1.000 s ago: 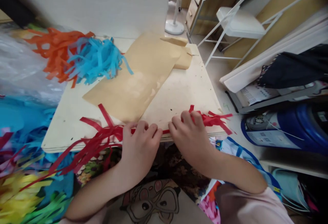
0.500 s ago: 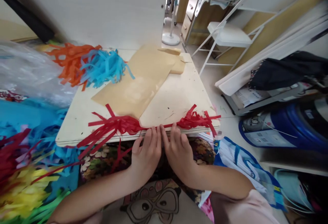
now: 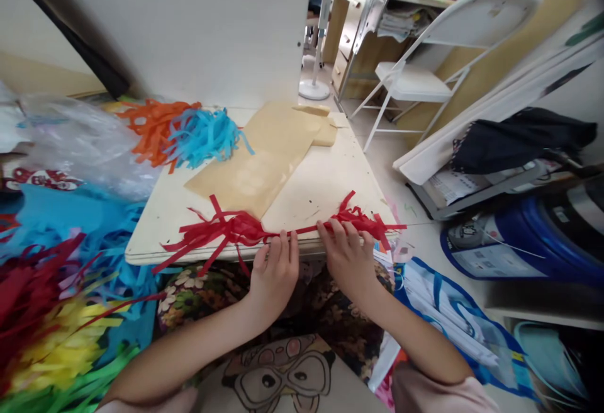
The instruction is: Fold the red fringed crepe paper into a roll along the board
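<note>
A red paper tassel garland [image 3: 243, 229] lies along the near edge of the pale wooden board [image 3: 306, 202]. Its two fringed ends spread left and right, joined by a thin twisted middle. My left hand [image 3: 276, 274] is closed on the twist near the left fringe, fingers together over it. Farther right, my right hand [image 3: 349, 259] is closed on the twist where the right fringe begins, its fingertips curled over the paper. Both thumbs are mostly hidden. Between my hands a short length of twist shows along the edge.
Brown paper [image 3: 255, 167] lies across the board, beside blue [image 3: 205, 136] and orange [image 3: 153, 126] tassels. Piled paper fringe [image 3: 61, 344] and clear plastic [image 3: 94, 148] are at the left. On the right stand a white folding chair [image 3: 419, 82] and a blue bucket [image 3: 514, 243].
My hands have moved apart: the right slid rightwards along the twist toward its fringe, while the left stays near the middle. The view has shifted slightly.
</note>
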The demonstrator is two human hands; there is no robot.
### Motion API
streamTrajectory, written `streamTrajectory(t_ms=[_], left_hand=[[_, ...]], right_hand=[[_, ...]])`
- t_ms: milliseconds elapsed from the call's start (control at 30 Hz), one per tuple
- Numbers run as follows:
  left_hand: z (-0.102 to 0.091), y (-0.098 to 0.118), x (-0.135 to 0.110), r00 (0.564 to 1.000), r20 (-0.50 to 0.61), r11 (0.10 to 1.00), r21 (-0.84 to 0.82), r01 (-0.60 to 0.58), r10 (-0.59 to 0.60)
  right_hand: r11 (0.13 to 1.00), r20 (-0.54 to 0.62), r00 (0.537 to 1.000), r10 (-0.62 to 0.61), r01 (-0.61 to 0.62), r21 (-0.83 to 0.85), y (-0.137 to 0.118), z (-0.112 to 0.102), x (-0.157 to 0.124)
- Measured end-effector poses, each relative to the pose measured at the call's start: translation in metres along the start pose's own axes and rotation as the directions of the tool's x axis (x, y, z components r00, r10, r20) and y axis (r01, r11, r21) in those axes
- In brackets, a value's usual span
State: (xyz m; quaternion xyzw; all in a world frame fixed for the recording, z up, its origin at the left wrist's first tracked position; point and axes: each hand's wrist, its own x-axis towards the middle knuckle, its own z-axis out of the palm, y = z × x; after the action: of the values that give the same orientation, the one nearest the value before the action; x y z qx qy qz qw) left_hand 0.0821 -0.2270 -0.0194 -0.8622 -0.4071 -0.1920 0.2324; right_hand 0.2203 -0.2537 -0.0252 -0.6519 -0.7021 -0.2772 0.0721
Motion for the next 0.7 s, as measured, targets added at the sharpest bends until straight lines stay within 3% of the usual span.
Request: streamTrajectory(t_ms=[167,333,700], left_hand=[[0.006,-0.010,0.006,0.999,-0.045,0.997,-0.069,-0.019,0.016],[0.007,-0.026,0.009,0.990,-0.105,0.987,-0.114,-0.110,0.098],[0.007,-0.031,0.004,0.991,0.014,0.980,-0.155,-0.128,0.132]], right_hand=[[0.995,-0.099,0.991,-0.096,0.097,0.011,0.005,0.004,0.001],[0.974,-0.244,0.944,-0.224,0.221,-0.042,0.009,0.004,0.001],[0.980,-0.213,0.956,-0.200,0.192,-0.057,0.012,0.002,0.000]])
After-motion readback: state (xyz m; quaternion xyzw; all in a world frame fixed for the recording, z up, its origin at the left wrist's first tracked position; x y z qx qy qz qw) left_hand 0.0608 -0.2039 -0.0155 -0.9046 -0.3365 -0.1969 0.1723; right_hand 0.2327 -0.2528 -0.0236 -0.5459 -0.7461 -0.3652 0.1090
